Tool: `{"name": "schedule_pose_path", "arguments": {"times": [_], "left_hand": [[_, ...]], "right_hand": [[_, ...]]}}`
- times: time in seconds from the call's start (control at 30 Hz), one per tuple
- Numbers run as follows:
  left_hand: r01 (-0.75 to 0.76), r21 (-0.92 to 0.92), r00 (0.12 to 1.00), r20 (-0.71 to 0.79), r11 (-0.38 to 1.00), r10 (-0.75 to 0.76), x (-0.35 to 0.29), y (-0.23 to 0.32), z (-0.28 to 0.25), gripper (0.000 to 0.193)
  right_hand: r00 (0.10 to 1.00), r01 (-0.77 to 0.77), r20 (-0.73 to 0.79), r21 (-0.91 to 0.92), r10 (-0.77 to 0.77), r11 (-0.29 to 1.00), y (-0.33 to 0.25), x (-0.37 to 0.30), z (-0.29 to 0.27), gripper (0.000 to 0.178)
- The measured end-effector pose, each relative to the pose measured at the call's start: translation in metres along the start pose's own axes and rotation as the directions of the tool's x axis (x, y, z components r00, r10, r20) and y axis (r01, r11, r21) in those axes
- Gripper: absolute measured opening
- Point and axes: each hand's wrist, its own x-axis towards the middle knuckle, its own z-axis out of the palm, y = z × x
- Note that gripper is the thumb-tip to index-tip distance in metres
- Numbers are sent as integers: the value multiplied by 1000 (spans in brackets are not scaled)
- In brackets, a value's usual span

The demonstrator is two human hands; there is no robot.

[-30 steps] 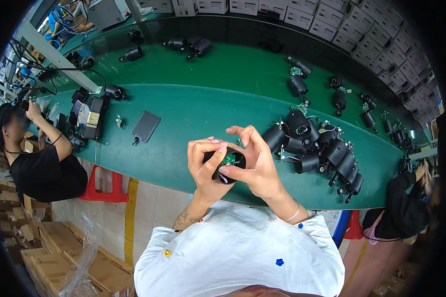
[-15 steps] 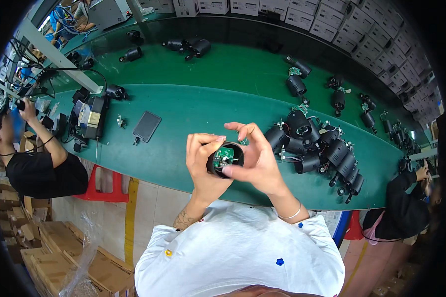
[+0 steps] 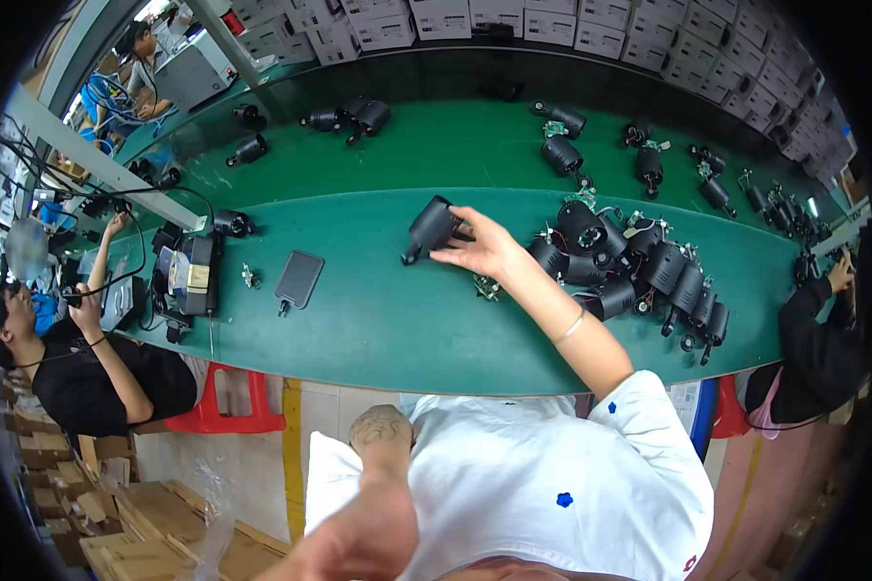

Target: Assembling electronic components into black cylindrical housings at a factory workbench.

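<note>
Housing [image 3: 429, 228]: black, tilted, on the green worktop [image 3: 378, 320], left of the pile [image 3: 639, 276].
Right hand [image 3: 484, 247]: grip spread, fingertips touching housing.
Left hand [image 3: 358, 542]: near chest, grip unclear.
Progress: housing appears set down; pile remains.

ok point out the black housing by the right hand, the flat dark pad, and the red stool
black housing [image 3: 429, 227], head view, middle of its barrel
flat dark pad [image 3: 299, 277], head view, centre of its top face
red stool [image 3: 231, 411], head view, its seat edge under the bench
</note>
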Motion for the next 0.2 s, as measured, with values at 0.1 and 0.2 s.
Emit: {"name": "schedule_pose_path", "arguments": {"times": [0.1,0.2], "left_hand": [[230,-170,972,87,958,-218,-1,28,-2,48],[612,-45,691,515,789,-507,9,51,-50,67]], "right_hand": [[994,-41,-97,181,60,983,-7,17,2,70],[981,178,-129,270,-148,946,-13,16,8,90]]}}
